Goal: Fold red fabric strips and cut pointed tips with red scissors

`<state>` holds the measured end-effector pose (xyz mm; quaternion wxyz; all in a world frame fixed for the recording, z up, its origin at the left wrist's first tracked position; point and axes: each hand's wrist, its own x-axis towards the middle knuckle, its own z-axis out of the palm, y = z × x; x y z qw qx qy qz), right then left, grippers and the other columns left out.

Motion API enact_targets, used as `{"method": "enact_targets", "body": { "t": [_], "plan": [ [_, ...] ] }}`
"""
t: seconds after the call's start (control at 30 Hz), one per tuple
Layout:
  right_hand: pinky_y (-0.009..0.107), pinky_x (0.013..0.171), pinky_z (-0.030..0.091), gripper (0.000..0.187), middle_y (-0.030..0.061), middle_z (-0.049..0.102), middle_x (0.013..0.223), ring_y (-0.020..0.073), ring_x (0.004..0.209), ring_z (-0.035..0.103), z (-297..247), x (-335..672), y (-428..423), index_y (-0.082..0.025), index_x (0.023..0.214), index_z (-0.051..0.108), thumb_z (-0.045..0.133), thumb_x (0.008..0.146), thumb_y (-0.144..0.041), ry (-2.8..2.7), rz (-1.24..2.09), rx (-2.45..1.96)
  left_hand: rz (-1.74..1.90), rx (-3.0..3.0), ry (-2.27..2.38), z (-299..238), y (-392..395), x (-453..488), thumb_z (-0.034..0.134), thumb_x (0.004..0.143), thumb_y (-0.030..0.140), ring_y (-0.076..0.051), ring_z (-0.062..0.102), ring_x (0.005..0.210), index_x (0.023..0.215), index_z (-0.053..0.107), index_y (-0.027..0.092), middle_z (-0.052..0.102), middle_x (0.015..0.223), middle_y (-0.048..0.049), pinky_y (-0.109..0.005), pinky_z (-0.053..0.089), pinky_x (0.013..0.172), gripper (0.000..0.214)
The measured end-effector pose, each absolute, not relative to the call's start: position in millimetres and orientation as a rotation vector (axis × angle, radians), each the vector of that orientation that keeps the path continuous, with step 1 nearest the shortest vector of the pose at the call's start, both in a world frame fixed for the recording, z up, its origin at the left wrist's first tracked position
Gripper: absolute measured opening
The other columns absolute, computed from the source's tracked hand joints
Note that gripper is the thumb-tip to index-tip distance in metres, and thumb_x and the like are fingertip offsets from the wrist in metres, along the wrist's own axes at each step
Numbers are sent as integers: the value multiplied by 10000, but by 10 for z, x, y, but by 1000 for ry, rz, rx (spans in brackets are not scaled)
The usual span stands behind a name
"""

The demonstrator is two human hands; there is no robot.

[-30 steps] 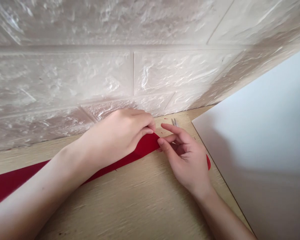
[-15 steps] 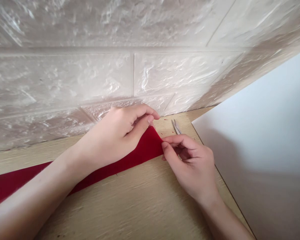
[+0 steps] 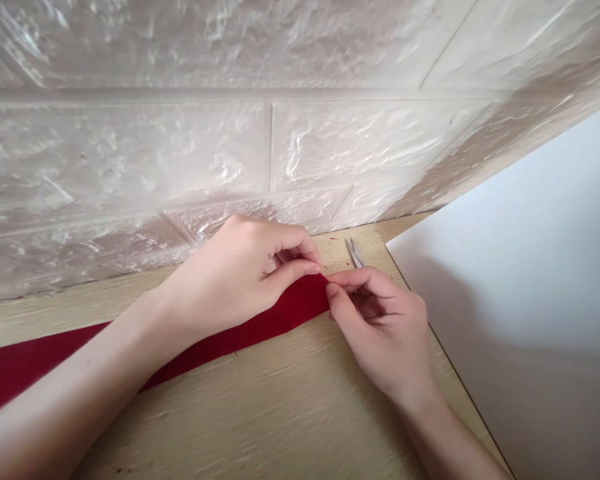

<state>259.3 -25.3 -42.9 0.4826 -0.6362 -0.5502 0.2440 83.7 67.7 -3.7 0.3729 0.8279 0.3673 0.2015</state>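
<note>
A long strip of red paper [image 3: 260, 320] lies across the wooden table [image 3: 280, 413], running from the left edge to the middle. My left hand [image 3: 240, 273] is closed, pinching the strip's right end between thumb and forefinger. My right hand [image 3: 380, 327] is closed too, thumb and forefinger pinching the same end from the right, so the fingertips of both hands nearly touch. The arm hides much of the strip's middle.
A pair of small metal scissors [image 3: 354, 252] lies just behind my right hand, partly hidden. A large white sheet [image 3: 530, 300] covers the table's right side. A white embossed brick-pattern wall [image 3: 230, 133] rises right behind the hands.
The right fingers have curled from stretched out into a pinch on the red strip's end. The left hand shifted its grip to that same end, and the raised corner has come down.
</note>
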Motion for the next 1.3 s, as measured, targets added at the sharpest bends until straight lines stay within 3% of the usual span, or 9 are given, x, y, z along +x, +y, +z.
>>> {"method": "enact_targets", "body": {
  "t": [0.23,0.33,0.43,0.57,0.7,1.0,1.3],
  "plan": [
    [245,591,566,46,-18,736,798,117,656,673,-476,2581,-274,-232,907,656,681,887,-198,-1388,544,-1473,535,2122,855,-49,582,941,568,954,160,-78,715,778,873,748,258,789,909,86,-172,521,728,220],
    [242,579,563,72,-23,716,737,117,636,671,-465,2582,-270,-230,853,654,679,914,-201,-1335,572,-1443,511,1962,882,-57,586,917,611,958,240,-102,744,885,1053,732,281,795,1007,73,-185,559,767,160],
    [236,591,568,84,-26,713,734,116,654,676,-468,2593,-259,-228,843,662,682,915,-191,-1293,551,-1435,450,1888,946,-45,619,881,649,939,300,-125,751,953,1167,717,303,796,1060,62,-207,580,805,238],
    [232,620,582,50,-30,724,779,111,688,688,-525,2611,-254,-233,913,685,686,920,-184,-1277,523,-1432,366,1908,995,-7,635,895,593,970,348,-137,744,844,1023,785,301,800,978,56,-229,567,726,205],
    [233,677,593,188,-39,742,835,103,714,701,-589,2624,-274,-261,1105,712,679,938,-182,-1339,463,-1451,400,1919,1001,4,616,940,575,975,317,-143,727,784,933,793,261,797,913,46,-241,536,677,228],
    [202,670,601,144,-38,804,913,87,687,722,-566,2625,-276,-251,1018,747,675,933,-160,-1433,261,-1496,507,1927,979,-81,570,961,588,976,267,-92,745,877,1018,788,336,803,1001,131,-192,533,762,216],
    [217,605,616,75,-23,792,822,110,645,729,-570,2607,-270,-241,949,750,697,913,-201,-1279,386,-1513,573,1901,1002,-117,509,997,594,973,262,-90,760,947,1151,729,286,806,1064,99,-187,565,905,225]
  ]
}}
